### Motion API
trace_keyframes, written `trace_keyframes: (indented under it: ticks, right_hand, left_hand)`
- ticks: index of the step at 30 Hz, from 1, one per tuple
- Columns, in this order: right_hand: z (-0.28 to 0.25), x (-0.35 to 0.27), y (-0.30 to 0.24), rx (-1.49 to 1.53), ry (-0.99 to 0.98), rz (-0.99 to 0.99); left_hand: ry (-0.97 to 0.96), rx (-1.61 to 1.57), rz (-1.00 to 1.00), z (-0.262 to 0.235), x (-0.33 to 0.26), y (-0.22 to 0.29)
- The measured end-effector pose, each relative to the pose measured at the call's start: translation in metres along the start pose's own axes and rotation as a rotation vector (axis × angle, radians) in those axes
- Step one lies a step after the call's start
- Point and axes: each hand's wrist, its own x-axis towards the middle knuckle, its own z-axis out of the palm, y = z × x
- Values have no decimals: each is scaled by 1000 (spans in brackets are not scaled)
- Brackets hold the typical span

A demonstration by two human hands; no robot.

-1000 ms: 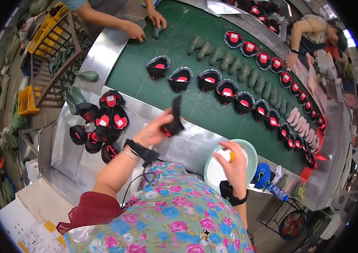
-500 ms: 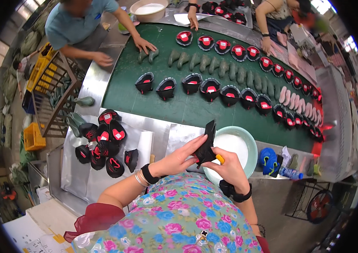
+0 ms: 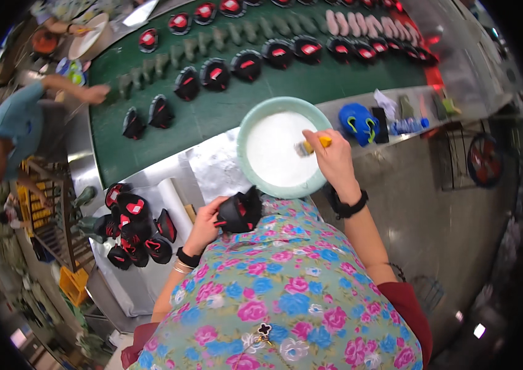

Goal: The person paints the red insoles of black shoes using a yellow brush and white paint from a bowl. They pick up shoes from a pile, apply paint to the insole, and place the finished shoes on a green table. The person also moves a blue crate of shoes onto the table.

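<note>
My left hand [image 3: 205, 227] is closed around a black shoe upper [image 3: 240, 211] with red lining, held low in front of my apron, just below the bowl. My right hand [image 3: 337, 161] grips a brush [image 3: 325, 141] with a yellow handle. Its bristles hang over the white paste [image 3: 277, 151] inside a pale green bowl [image 3: 244, 148]; whether they touch the paste I cannot tell. Left of my left hand, several black and red shoe uppers [image 3: 133, 228] lie heaped on a covered metal table.
A green conveyor belt [image 3: 212, 114] carries rows of shoe uppers [image 3: 214, 75], green lasts [image 3: 218, 40] and pink insoles [image 3: 354, 24]. Right of the bowl sit a blue shoe [image 3: 358, 123] and a plastic bottle [image 3: 406, 126]. A person in blue [image 3: 21, 126] stands at the left, reaching over the belt.
My hands have parted: the right moved with the brush from the upper to over the bowl, while the left lowered the upper leftward. The view has turned.
</note>
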Motion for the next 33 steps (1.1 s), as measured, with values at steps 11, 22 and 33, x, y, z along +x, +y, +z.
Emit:
trace_keyframes:
  ticks: [11, 22, 33]
  right_hand:
    - [100, -47, 128, 97, -125, 143]
    - [2, -33, 12, 646, -145, 22]
    - [7, -48, 22, 214, -27, 132]
  left_hand:
    - [13, -282, -92, 5, 57, -28]
    - [-46, -478, -105, 22, 99, -16]
    - [17, -280, 141, 32, 109, -3]
